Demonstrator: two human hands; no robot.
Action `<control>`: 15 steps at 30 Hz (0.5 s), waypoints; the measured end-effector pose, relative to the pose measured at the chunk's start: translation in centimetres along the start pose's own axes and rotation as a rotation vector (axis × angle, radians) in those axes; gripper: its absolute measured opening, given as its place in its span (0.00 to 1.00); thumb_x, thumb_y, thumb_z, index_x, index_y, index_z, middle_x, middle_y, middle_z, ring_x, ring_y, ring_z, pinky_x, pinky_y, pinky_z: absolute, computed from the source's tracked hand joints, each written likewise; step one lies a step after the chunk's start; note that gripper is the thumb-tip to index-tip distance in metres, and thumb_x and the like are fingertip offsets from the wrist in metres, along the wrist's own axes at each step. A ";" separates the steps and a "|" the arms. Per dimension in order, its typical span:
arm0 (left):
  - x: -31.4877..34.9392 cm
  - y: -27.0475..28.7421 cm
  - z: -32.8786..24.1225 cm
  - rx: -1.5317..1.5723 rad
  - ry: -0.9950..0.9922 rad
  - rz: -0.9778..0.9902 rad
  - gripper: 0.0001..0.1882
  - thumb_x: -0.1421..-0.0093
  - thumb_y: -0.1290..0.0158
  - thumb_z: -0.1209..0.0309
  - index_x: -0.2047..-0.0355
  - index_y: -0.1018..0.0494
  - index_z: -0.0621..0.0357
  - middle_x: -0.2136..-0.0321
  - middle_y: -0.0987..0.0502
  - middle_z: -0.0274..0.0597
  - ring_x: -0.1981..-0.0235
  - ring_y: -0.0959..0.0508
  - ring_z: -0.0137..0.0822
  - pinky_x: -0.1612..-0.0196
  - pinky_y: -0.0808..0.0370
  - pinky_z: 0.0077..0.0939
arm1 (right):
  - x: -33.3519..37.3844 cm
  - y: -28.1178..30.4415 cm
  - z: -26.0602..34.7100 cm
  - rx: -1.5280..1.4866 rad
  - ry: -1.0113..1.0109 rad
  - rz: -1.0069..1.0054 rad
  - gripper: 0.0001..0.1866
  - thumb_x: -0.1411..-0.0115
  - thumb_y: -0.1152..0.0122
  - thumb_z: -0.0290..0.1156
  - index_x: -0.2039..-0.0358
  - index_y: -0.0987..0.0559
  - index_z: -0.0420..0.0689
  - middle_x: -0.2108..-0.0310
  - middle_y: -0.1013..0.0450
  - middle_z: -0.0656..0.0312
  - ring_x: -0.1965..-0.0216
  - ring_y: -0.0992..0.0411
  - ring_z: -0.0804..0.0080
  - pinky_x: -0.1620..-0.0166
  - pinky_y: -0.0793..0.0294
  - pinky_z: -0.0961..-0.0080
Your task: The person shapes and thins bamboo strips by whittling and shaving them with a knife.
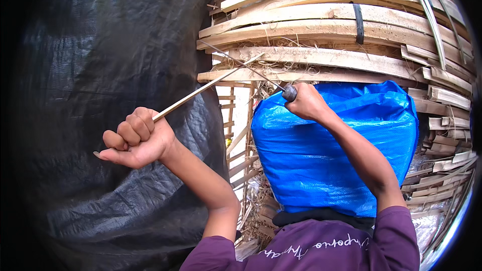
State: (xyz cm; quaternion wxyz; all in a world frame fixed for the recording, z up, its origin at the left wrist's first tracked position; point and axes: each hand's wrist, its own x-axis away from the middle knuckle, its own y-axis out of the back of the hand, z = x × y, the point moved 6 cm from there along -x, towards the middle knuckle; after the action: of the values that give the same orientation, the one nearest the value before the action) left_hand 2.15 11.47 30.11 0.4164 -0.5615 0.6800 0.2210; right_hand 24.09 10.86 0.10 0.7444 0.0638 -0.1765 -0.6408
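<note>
My left hand (138, 138) is closed around the near end of a thin pale bamboo strip (201, 92), which slants away to the upper right. In my right hand (309, 103) is a knife (289, 93), gripped by its dark rounded handle. Its narrow dark blade points to the upper left and crosses the strip close to the strip's far end. Whether blade and strip touch at the crossing cannot be told. Below my right forearm, a blue plastic sheet (321, 155) covers my lap.
A large black tarpaulin (115, 70) fills the left side. Long wooden slats (311, 30) lie stacked across the far side, one pair tied with a black band (358, 23). Shorter split pieces (447, 135) pile up at the right. Curled shavings (258, 190) lie beside the blue sheet.
</note>
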 end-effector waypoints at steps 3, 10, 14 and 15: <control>0.2 -0.1 -0.5 0.051 -0.017 0.043 0.28 0.31 0.66 0.43 0.83 0.56 0.43 0.92 0.57 0.22 0.90 0.61 0.18 0.85 0.62 0.17 | -0.5 1.2 -2.0 0.036 -0.122 -0.065 0.10 0.55 0.43 0.29 0.73 0.21 0.37 0.73 0.24 0.38 0.66 0.24 0.40 0.60 0.26 0.51; -0.3 -0.9 0.0 0.129 -0.030 0.102 0.27 0.30 0.67 0.43 0.82 0.54 0.43 0.93 0.55 0.22 0.91 0.60 0.17 0.86 0.62 0.17 | 0.1 0.7 -3.4 0.008 -0.115 -0.086 0.13 0.56 0.39 0.31 0.72 0.22 0.36 0.75 0.25 0.42 0.69 0.24 0.43 0.63 0.27 0.57; -0.1 -1.1 0.2 0.115 -0.009 0.131 0.27 0.31 0.67 0.43 0.82 0.54 0.43 0.93 0.55 0.23 0.91 0.60 0.18 0.86 0.62 0.17 | 0.3 1.6 -4.6 0.071 -0.296 -0.075 0.15 0.54 0.39 0.34 0.66 0.19 0.39 0.69 0.24 0.37 0.62 0.25 0.40 0.55 0.26 0.52; -0.2 -0.9 0.2 0.122 -0.025 0.117 0.28 0.31 0.67 0.42 0.82 0.54 0.43 0.93 0.55 0.23 0.92 0.60 0.18 0.86 0.62 0.17 | 0.3 1.3 -4.1 0.086 -0.261 -0.065 0.15 0.54 0.40 0.35 0.66 0.19 0.40 0.70 0.24 0.37 0.62 0.25 0.40 0.55 0.26 0.52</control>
State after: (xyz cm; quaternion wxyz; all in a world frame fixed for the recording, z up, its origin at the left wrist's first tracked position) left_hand 3.08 11.52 30.34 0.4449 -0.4916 0.7185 0.2100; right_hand 26.75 10.22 -3.25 0.6905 0.0171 -0.2970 -0.6593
